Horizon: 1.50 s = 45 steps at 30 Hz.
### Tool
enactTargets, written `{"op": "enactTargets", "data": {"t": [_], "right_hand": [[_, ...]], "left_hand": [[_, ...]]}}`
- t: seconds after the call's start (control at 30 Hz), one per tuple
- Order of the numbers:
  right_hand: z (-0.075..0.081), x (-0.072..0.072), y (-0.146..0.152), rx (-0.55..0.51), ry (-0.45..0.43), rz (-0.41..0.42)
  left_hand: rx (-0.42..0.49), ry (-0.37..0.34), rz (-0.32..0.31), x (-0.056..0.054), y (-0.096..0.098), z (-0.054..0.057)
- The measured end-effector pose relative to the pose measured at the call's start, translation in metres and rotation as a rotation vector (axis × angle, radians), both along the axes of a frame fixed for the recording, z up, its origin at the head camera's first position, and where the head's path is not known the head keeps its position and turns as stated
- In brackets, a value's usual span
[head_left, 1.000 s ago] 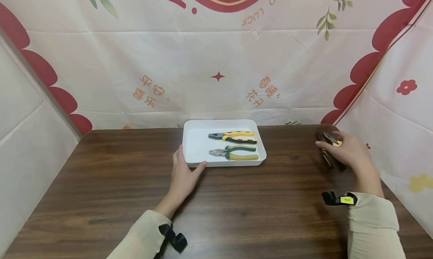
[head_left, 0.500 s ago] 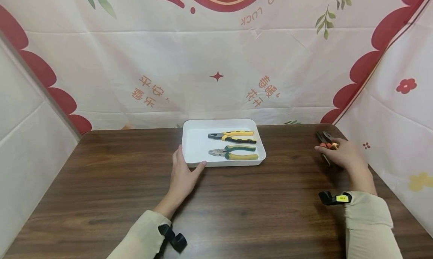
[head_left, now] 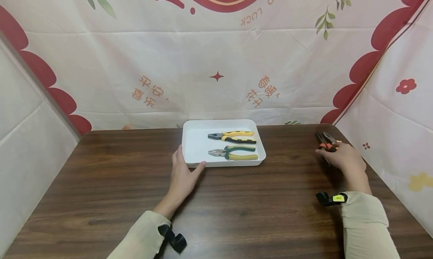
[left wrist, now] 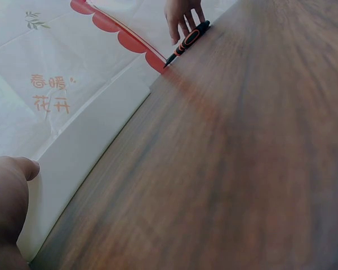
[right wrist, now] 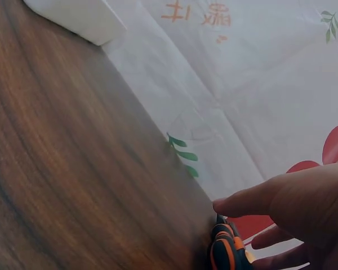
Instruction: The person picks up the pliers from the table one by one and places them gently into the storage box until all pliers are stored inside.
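My left hand [head_left: 182, 178] rests at the front left corner of a white tray [head_left: 194, 138], fingers at its left side and thumb on the front rim. Inside lie combination pliers with yellow and black handles [head_left: 238, 133] and combination pliers with green and yellow handles [head_left: 241, 157]. At the far right, my right hand [head_left: 346, 161] is over black and orange pliers [left wrist: 192, 37], its thumb close to their handles. In the right wrist view its fingers are extended and apart beside these pliers. Another pair of pliers [head_left: 329, 136] lies alongside, its handles mostly hidden by the hand.
The brown wooden table [head_left: 257, 206] runs back to a white printed cloth wall [head_left: 189, 67], close behind the tray. A cloth side wall [head_left: 402, 138] stands near my right hand, and another side wall [head_left: 30, 146] borders the left.
My right hand has drawn slightly toward me and left, lowering along the pliers, so more of their orange handles shows. My left hand and the tray have stayed put.
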State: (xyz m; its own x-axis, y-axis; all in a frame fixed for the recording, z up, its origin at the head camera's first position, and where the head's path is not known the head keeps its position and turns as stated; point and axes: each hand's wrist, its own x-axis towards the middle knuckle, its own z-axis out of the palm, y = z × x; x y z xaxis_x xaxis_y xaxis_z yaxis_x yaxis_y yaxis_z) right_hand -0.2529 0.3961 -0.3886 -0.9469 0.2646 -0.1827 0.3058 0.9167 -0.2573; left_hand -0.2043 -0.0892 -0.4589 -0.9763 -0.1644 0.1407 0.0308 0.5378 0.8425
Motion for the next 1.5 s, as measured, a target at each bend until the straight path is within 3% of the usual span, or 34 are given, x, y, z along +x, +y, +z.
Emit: {"op": "enactTargets", "data": {"t": [0.43,1.3,1.5], "right_hand": [[-0.009,-0.004,-0.002,0.004,-0.016,-0.113],[-0.010,-0.007,-0.008,0.034,-0.036,-0.138],[-0.012,-0.005,-0.007,0.053,-0.005,-0.108]], "left_hand": [[0.003,0.004,0.003,0.000,0.000,0.000],[0.001,0.011,-0.005,0.001,0.000,0.001],[-0.002,0.012,-0.009,0.000,0.000,0.000]]}}
